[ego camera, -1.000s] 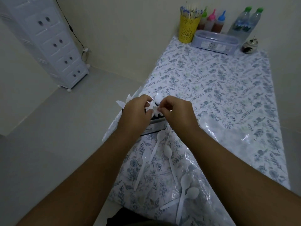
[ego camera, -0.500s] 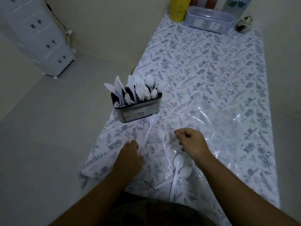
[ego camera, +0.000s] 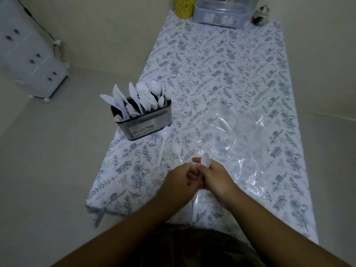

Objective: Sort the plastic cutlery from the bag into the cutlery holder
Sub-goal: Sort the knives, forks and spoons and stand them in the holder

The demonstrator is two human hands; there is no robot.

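A metal cutlery holder (ego camera: 146,123) stands at the table's left edge, packed with white plastic knives, forks and spoons. The clear plastic bag (ego camera: 231,135) lies flat to its right. Two loose white spoons lie on the cloth, one (ego camera: 163,142) just in front of the holder and one (ego camera: 176,151) a little nearer me. My right hand (ego camera: 215,177) is closed around a white spoon (ego camera: 205,160) whose bowl sticks up above my fingers. My left hand (ego camera: 181,180) touches the right one at the spoon's handle, fingers curled. A white handle (ego camera: 193,207) shows below my hands.
The table carries a floral cloth (ego camera: 231,64). At its far end stand a yellow perforated cup (ego camera: 184,6), a lidded plastic box (ego camera: 219,14) and a small jar (ego camera: 260,15). A white drawer unit (ego camera: 25,60) stands on the floor at left.
Both hands left the holder and came back toward me. They were spread over the loose spoons; now they meet, and the right hand holds a spoon upright.
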